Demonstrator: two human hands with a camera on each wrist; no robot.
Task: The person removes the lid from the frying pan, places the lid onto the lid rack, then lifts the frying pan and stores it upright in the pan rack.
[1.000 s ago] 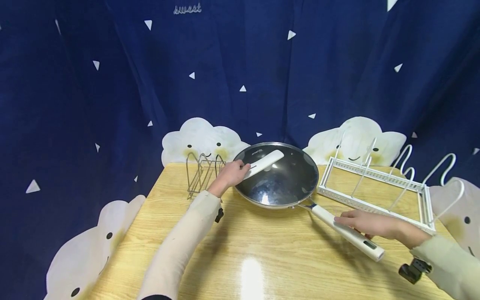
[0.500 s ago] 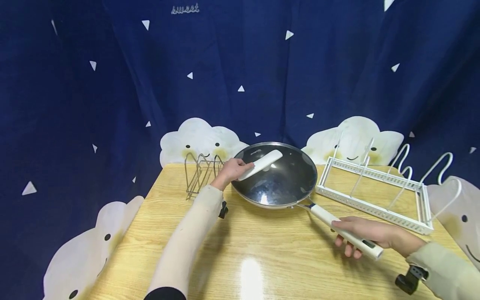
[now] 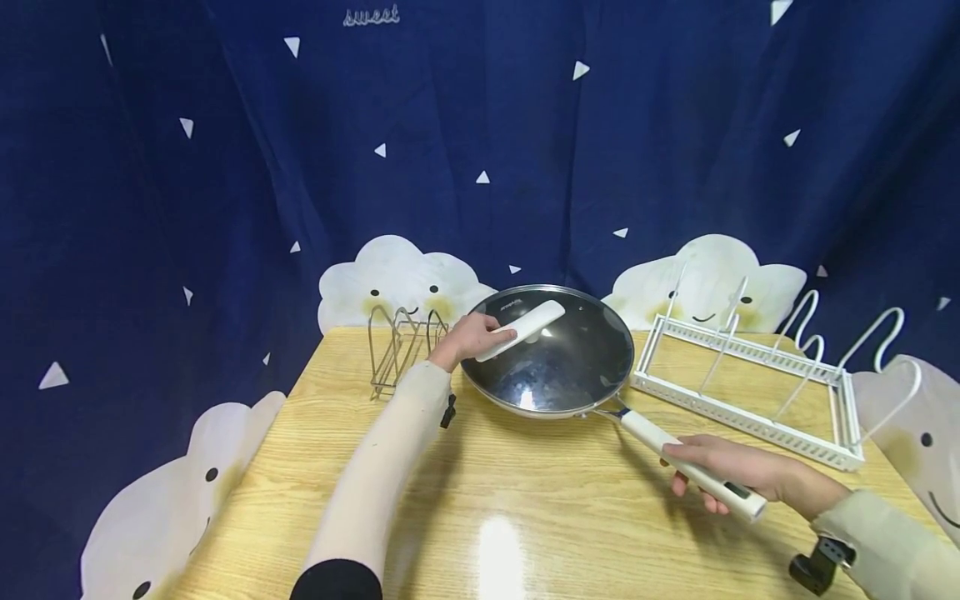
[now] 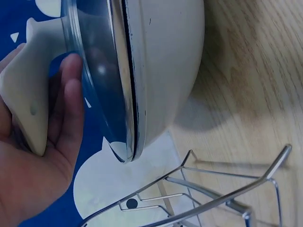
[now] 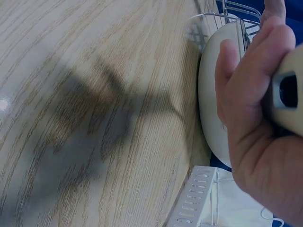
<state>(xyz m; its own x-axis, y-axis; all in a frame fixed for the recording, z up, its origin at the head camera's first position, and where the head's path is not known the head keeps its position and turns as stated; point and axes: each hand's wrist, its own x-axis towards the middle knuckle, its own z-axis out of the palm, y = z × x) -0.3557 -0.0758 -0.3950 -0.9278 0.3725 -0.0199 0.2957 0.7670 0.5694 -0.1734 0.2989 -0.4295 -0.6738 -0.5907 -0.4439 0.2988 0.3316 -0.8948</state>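
A wide cream pan with a rounded outer wall stands in the centre of the head view, apparently resting on the light wood-grain worktop, with a dark glass, metal-rimmed lid seated over it. The left hand grasps the lid's long white handle, thumb on top; the right hand holds the long cream pan handle at lower right, thumb above and fingers beneath. That right hold looks loose, fingers not wrapped fully round, so if the pan's weight came onto it, the handle could roll and the pan tip. The left hand grips the lid handle towards its left end, off the lid's middle, so a lift could tilt the glass and scrape the rim. Uneven pulling by the two hands could part lid from pan, or swing the rounded pan about. The silvery wire rack is just beside the pan, left of centre, and the white slotted-rail rack is close on the right; a sideways slip could knock either, or catch a sleeve on the wires.
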